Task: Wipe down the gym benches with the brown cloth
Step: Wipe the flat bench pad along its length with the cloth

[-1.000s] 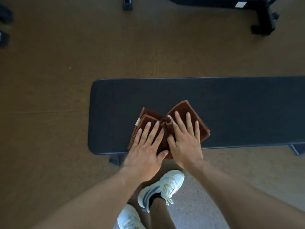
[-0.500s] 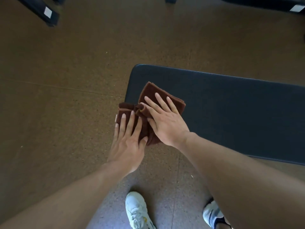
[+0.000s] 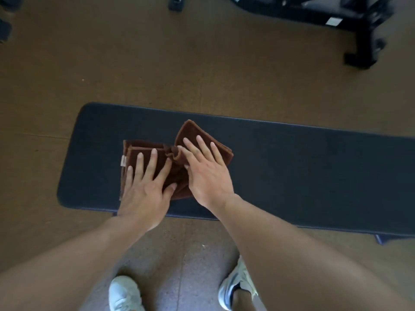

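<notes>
A dark padded gym bench (image 3: 292,167) runs left to right across the middle of the view. The brown cloth (image 3: 197,136) lies folded and bunched on its left part, with a small white tag at its left edge. My left hand (image 3: 146,187) presses flat on the cloth's left half, fingers spread. My right hand (image 3: 208,173) presses flat on the right half, fingers spread, its thumb against the bunched fold in the middle. Both hands hold the cloth down against the pad.
Brown speckled floor (image 3: 157,63) surrounds the bench. A black equipment frame (image 3: 359,30) stands at the top right. My two white shoes (image 3: 123,292) are on the floor in front of the bench. The bench's left end (image 3: 67,176) is close to the cloth.
The cloth and both hands have slid right from the bench's left end, back onto the pad. The view has swung so that more of the bench's left part shows.
</notes>
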A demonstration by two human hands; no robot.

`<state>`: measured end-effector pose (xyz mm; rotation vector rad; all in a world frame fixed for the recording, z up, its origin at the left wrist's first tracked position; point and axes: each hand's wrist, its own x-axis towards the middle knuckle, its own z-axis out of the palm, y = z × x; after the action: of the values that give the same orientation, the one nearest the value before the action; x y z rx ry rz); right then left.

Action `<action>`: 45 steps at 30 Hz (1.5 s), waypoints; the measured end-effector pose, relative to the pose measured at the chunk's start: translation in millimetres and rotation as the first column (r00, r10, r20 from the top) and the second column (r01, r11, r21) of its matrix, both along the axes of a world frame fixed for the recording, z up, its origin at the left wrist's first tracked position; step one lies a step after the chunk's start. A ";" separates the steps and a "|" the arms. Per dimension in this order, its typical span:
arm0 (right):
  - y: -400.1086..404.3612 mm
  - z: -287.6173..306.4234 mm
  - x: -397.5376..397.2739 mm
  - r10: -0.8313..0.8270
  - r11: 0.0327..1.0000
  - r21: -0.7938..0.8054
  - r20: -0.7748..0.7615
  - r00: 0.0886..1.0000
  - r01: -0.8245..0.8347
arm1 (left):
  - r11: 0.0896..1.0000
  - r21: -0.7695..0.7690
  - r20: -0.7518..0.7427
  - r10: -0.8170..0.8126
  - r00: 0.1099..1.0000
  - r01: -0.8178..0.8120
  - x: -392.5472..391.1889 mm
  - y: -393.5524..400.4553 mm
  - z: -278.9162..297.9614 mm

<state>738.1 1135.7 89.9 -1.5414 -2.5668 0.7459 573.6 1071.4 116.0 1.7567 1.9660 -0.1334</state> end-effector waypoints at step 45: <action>81.6 5.6 308.2 -0.233 0.966 -0.046 0.273 0.933 0.254 | 0.920 -0.365 -0.162 -0.216 0.963 0.145 275.3 108.0 16.7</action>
<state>1046.3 1217.3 95.4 -2.0690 -2.4710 0.6612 848.9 1179.4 132.7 1.7322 1.7685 -0.7072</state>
